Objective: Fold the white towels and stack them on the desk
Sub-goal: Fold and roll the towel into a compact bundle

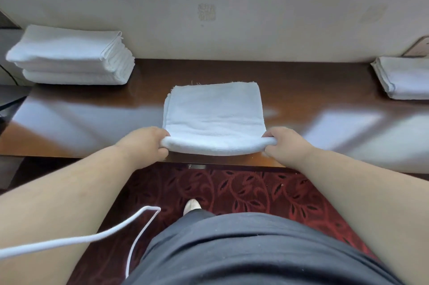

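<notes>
The white towel lies at the middle of the bench, its near folded edge lifted and pinched at each corner by the left hand and the right hand. If one hand carries its corner over ahead of the other, the fold will likely land skewed. The loose layers at the far left corner could splay apart. A finished stack waits far left, another folded pile far right.

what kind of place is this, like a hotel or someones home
Probably a hotel room: identical white towels in a folded stack on a polished dark wood desk, red leaf-patterned carpet, and a plain wall behind.
</notes>
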`<state>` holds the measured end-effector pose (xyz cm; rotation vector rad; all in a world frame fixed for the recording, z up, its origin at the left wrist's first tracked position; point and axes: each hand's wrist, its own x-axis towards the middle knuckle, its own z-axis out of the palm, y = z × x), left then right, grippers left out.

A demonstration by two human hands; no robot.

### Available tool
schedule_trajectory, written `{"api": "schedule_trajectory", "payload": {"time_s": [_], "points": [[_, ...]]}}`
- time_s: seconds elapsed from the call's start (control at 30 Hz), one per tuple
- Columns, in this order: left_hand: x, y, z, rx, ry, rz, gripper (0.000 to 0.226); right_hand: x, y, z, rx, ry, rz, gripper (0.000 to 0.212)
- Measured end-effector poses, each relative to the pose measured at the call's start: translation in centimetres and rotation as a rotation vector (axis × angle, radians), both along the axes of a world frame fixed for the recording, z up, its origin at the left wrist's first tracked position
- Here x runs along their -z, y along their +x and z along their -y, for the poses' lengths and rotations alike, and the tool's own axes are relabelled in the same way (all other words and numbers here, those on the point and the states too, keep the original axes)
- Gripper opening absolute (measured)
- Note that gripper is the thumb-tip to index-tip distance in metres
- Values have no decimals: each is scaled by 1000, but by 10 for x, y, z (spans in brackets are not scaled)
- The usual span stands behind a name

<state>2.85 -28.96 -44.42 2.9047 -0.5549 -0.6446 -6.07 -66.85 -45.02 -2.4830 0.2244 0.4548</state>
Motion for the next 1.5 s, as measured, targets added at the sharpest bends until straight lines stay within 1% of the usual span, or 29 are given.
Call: {"api": "schedule_trajectory", "payload": {"time_s": [0.07,0.13,0.23,0.33,0.4,0.53,0.6,0.67,0.7,0.77,0.83,0.87,0.93,1.0,1.03,1.1,1.17,1.2,1.23,1.27,1.3,1.33,1.37,1.4,1.43,1.47,1.5], "points": [[-6,11,2,-163,-111,-5,20,-9,13,5,111,87,5,29],[-8,29,5,-361,-268,-1,31,-17,32,7,216,155,50,35],[-3,68,11,-651,-557,-55,44,-21,62,5,369,240,151,33],[5,106,17,-780,-747,-143,54,-18,90,-3,522,322,190,38],[10,125,19,-784,-773,-161,51,-15,109,-8,569,325,190,41],[24,153,25,-762,-702,-101,54,-4,137,-10,640,352,191,49],[31,161,30,-782,-699,-77,50,0,147,-8,694,375,166,54],[34,168,39,-820,-669,-51,41,2,154,-6,716,377,81,57],[35,170,42,-844,-644,-44,36,2,156,-5,709,360,19,55],[36,175,48,-853,-607,-50,26,3,160,-2,671,297,-70,43],[40,181,51,-787,-568,-19,16,7,164,-1,600,211,-72,24],[43,185,51,-735,-557,23,14,9,167,-1,568,177,-43,20],[47,192,53,-698,-583,71,17,16,174,-2,521,158,13,29],[48,197,57,-739,-647,34,20,25,181,-4,484,205,23,42],[49,199,58,-745,-667,-13,24,31,184,-5,464,222,21,45],[51,199,57,-650,-578,-132,29,41,187,-5,425,191,-23,46],[53,197,54,-562,-428,-246,48,46,184,-5,330,103,-145,57],[54,197,54,-524,-342,-268,55,46,183,-4,250,27,-212,63],[55,197,56,-472,-231,-231,59,45,184,-4,191,-50,-260,67],[56,196,60,-410,-91,-138,63,42,186,-5,163,-119,-284,71],[53,194,66,-343,27,-22,66,38,189,-8,161,-184,-282,74],[50,193,73,-273,80,97,68,33,192,-13,159,-243,-238,77],[46,191,83,-183,71,196,69,29,196,-20,125,-297,-156,77],[43,187,93,-56,22,263,68,26,199,-31,58,-338,-59,74],[42,181,103,109,-16,290,67,25,201,-44,-24,-362,28,71],[44,173,113,266,-31,277,67,25,202,-58,-108,-381,92,69],[48,165,120,372,-23,238,68,27,203,-70,-176,-400,116,68]]}}
